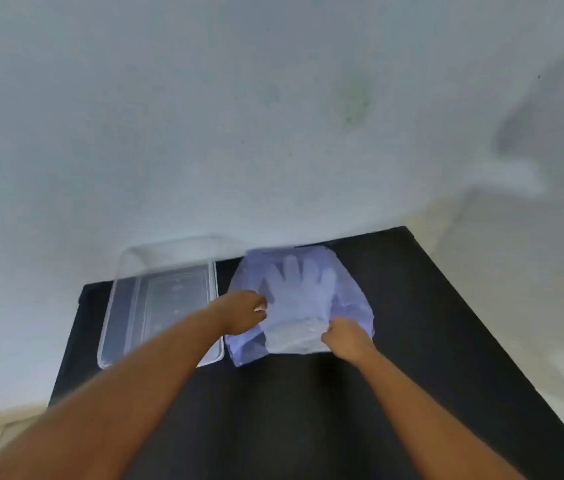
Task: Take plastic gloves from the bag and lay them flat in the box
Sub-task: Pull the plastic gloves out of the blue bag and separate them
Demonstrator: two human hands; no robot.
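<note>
The bag (303,303) lies on the table (394,375) just right of the box (161,299) (apparently empty). Both hands, left (240,311) and right (348,339), pinch its near edge; gloves (294,292) remain inside, none laid flat.

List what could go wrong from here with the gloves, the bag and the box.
1. Both the left hand and the right hand pinch the thin bluish bag near its opening; pulling apart could tear it.
2. The gloves lie stacked inside, so several may slide out together and crumple instead of lying flat.
3. The clear box sits at the far left edge of the dark table, under the left forearm; a careless swing could nudge it off.
</note>
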